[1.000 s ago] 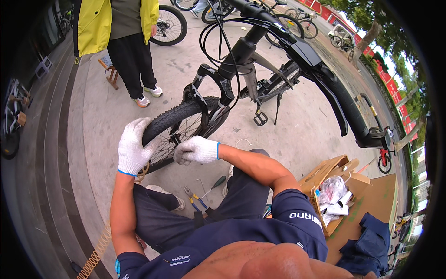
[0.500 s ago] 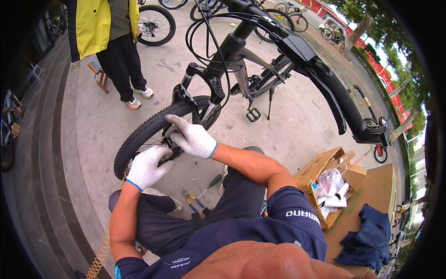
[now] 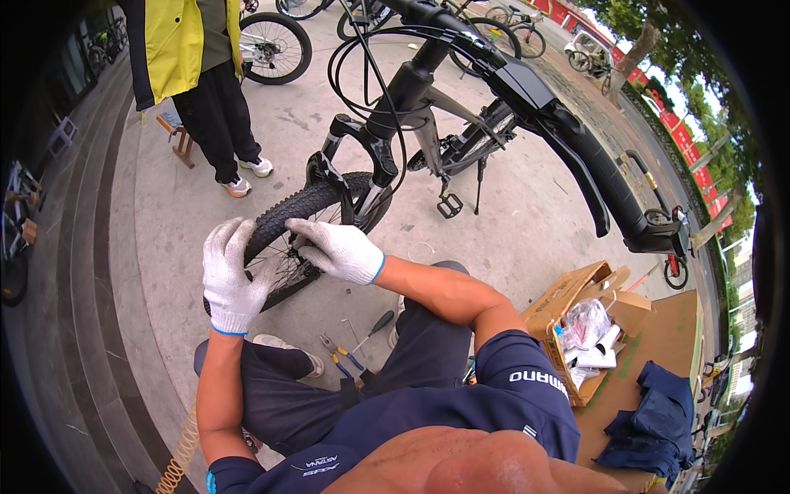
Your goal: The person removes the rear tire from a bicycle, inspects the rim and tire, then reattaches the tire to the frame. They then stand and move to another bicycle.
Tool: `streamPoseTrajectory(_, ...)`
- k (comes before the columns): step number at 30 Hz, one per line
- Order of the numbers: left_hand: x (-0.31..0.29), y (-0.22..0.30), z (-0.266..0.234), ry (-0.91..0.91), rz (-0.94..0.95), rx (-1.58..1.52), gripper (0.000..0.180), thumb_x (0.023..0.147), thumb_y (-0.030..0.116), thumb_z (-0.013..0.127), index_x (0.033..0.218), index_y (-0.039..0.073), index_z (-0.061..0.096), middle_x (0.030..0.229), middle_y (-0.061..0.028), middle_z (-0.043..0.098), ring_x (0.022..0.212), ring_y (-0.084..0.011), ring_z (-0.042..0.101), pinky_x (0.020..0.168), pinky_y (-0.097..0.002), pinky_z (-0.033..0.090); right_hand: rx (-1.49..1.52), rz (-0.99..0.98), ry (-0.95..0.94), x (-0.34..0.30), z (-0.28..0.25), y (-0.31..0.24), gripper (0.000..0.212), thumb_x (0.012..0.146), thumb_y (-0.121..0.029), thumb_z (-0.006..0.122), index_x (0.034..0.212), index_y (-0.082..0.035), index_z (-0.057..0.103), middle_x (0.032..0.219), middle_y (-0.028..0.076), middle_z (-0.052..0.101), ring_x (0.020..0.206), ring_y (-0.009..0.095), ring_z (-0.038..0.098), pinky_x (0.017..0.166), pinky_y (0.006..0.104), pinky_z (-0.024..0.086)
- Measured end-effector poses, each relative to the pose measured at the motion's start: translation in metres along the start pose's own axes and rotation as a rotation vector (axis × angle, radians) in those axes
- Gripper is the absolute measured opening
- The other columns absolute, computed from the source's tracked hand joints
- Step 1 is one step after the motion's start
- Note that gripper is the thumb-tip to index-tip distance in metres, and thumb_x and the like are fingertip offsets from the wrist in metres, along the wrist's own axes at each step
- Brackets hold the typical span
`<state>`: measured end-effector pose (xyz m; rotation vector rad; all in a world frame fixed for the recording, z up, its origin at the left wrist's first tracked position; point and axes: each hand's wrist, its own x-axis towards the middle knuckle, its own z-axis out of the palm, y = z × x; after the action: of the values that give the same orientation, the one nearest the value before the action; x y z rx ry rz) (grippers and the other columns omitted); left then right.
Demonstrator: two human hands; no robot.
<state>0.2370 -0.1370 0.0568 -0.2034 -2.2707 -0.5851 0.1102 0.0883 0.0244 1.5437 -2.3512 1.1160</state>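
A bicycle's front wheel stands before me, its black knobbly tire (image 3: 309,198) between my gloved hands. My left hand (image 3: 234,276), in a white knit glove, straddles the tire's near left part, fingers over the outer side and thumb on the inner side. My right hand (image 3: 341,251), in a matching glove, reaches in from the right; its stretched index finger touches the tire's edge, the other fingers bent near the spokes. The black suspension fork (image 3: 383,160) rises just beyond. Part of the rim and hub is hidden behind the hands.
Pliers (image 3: 336,350) and a green-handled screwdriver (image 3: 380,321) lie on the ground between my legs. An opened cardboard box (image 3: 547,317) with plastic packing sits at right, near dark cloth (image 3: 650,420). A person in a yellow jacket (image 3: 173,49) stands at left. The handlebar (image 3: 584,136) overhangs the right side.
My left hand has moved up from the wheel's lower spoke area and round the tire's outer side. The right hand has shifted slightly down, its index finger lower on the tire.
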Motion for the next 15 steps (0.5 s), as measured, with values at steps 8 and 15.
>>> streamPoseTrajectory(8, -0.006, -0.013, 0.011, -0.122, -0.175, 0.089, 0.071, 0.084, 0.013, 0.087, 0.15, 0.006, 0.061, 0.146, -0.0226, 0.064, 0.136, -0.0438, 0.06, 0.117, -0.0528, 0.048, -0.24, -0.439, 0.169, 0.028, -0.013, -0.01, 0.034, 0.092, -0.023, 0.073, 0.125, -0.014, 0.078, 0.119, 0.006, 0.08, 0.117, 0.03, 0.073, 0.104, 0.0453, 0.059)
streamPoseTrajectory(15, -0.007, -0.017, 0.006, -0.161, -0.24, 0.075, 0.067, 0.086, 0.009, 0.081, 0.15, 0.006, 0.061, 0.146, -0.0224, 0.064, 0.135, -0.0436, 0.061, 0.117, -0.0506, 0.05, -0.323, -0.421, 0.233, 0.036, -0.015, -0.003, 0.031, 0.091, -0.026, 0.075, 0.119, -0.013, 0.079, 0.121, 0.003, 0.08, 0.123, 0.029, 0.071, 0.111, 0.0485, 0.055)
